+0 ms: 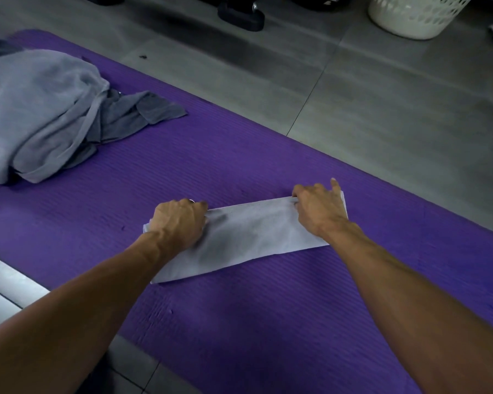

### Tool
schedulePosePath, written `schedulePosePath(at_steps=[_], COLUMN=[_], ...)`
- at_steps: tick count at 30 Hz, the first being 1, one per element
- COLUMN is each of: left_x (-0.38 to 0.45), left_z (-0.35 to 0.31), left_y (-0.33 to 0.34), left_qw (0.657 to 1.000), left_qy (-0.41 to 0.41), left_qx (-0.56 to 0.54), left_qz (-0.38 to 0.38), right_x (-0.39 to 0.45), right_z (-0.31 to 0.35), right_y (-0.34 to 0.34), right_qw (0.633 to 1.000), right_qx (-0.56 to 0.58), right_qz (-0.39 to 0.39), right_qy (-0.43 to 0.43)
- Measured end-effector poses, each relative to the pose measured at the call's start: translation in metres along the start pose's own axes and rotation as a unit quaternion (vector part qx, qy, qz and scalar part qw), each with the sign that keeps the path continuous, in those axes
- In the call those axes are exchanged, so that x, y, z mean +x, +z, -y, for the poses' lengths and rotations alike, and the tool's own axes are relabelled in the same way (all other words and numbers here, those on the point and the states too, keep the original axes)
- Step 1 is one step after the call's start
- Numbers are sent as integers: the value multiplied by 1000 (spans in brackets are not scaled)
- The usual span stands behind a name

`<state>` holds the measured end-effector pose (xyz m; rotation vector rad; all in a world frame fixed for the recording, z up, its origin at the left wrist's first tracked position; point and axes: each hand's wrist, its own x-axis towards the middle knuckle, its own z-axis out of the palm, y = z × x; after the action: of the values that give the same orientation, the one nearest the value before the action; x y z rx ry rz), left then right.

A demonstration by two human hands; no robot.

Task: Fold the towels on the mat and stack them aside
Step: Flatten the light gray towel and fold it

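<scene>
Pale grey towel (248, 237) folded into long narrow strip, flat on purple mat (239, 155); heap of unfolded grey towels (40, 115) at mat's far left.

Head view, angled down, near purple mat (239, 155)

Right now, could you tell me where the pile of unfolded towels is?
In the head view, the pile of unfolded towels lies at the far left of the purple mat, beyond the left hand.

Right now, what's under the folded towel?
The purple mat lies under the folded towel. Left hand and right hand grip its ends. Anything between towel and mat is hidden.
</scene>
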<state>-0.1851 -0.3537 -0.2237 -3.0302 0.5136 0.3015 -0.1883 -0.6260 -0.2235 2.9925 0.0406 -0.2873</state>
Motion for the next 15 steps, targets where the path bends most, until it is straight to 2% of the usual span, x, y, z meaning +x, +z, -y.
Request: schedulePosePath(at_steps=[5,8,10,11,13,15], left_x=[2,1,0,-2,-6,-8], left_z=[-1,-2,-7,-10,-17,-21], left_y=[11,22,29,34,50,66], left_qw=[999,993,982,980,981,986], left_qy=[-16,0,56,97,159,153], left_qx=[10,6,-37,-54,-57,-48], left_qz=[-25,-121,-174,-167,-98,-44], right_x=[6,9,11,12,13,7], right_z=[1,1,1,2,6,20], right_y=[11,18,21,20,20,23], right_qw=[1000,999,999,999,999,996], right_qx=[4,26,26,22,1,-3], right_qz=[-6,6,14,17,2,-82], right_qy=[7,22,26,28,39,17])
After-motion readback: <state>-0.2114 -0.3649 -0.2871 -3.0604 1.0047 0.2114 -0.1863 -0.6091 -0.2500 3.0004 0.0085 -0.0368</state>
